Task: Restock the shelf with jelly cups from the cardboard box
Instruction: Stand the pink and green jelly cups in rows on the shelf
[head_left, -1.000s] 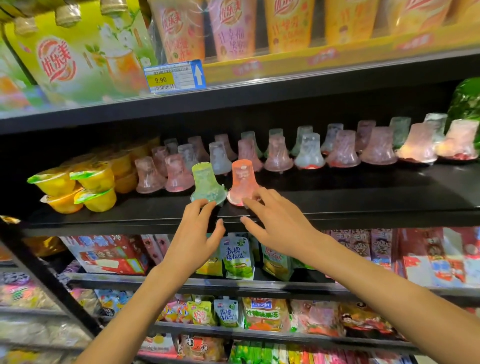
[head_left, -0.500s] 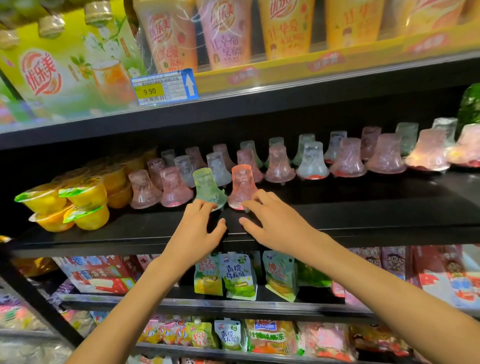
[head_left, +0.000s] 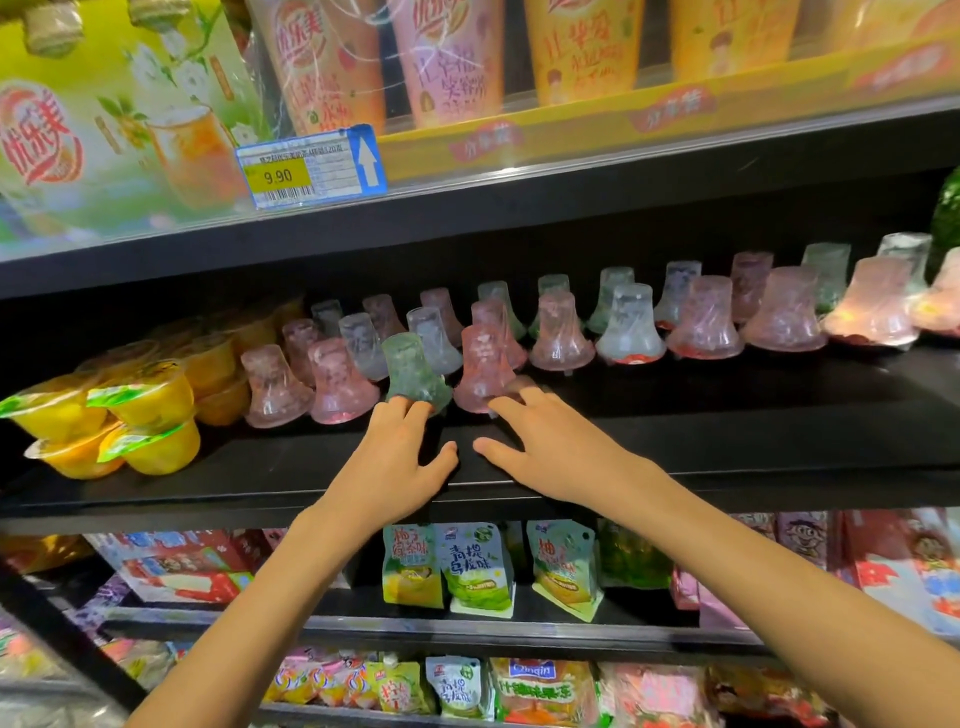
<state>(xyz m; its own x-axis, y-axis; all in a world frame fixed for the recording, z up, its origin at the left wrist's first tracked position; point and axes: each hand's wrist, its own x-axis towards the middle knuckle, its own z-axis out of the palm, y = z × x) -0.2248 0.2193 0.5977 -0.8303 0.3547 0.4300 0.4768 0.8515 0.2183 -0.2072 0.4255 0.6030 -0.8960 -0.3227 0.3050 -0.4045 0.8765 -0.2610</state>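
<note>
Several bell-shaped jelly cups stand upside down in rows on the black middle shelf (head_left: 675, 431). A green jelly cup (head_left: 413, 369) and a pink jelly cup (head_left: 483, 369) stand side by side at the front. My left hand (head_left: 395, 462) reaches onto the shelf, its straight fingertips touching the green cup's base. My right hand (head_left: 540, 447) lies flat next to it, fingertips against the pink cup's base. Neither hand grips anything. The cardboard box is out of view.
Yellow fruit cups (head_left: 145, 415) are stacked at the shelf's left end. The shelf above carries tall drink cups and a price tag (head_left: 311, 166). Snack pouches (head_left: 478, 566) fill the lower shelves. Bare shelf board lies in front of the cups to the right.
Both hands have pushed the green and pink cups a little further back into the shelf. The camera has tilted upward slightly.
</note>
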